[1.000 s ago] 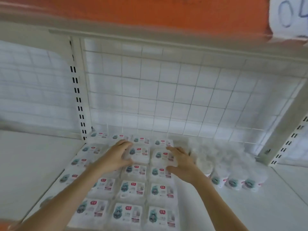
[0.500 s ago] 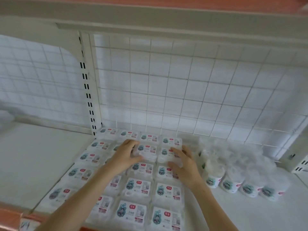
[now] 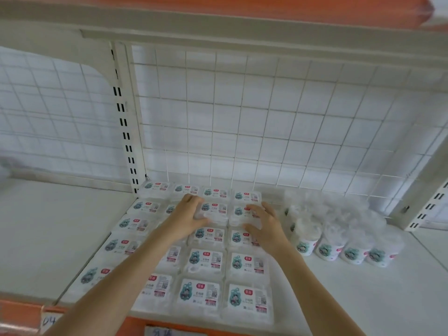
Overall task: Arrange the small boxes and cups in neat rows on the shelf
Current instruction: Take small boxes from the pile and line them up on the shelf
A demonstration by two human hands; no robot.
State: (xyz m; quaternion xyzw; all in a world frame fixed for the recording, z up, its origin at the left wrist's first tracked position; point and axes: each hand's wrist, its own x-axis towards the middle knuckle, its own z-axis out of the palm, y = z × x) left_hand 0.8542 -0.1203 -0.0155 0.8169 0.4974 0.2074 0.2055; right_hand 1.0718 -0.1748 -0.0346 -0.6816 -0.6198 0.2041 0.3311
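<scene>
Hands: barely shifted since a moment ago, both parked on the same back-row boxes
Left hand (image 3: 188, 220): fingers curled over a box (image 3: 214, 212) in the second row from the back
Right hand (image 3: 265, 225): fingers spread, lying across the neighbouring box (image 3: 242, 213)
Boxes: tidy grid on the shelf (image 3: 363, 299), filling its left half
Cups (image 3: 339, 241): clustered at 3 o'clock of the boxes, near the wire grid (image 3: 266, 117)
</scene>
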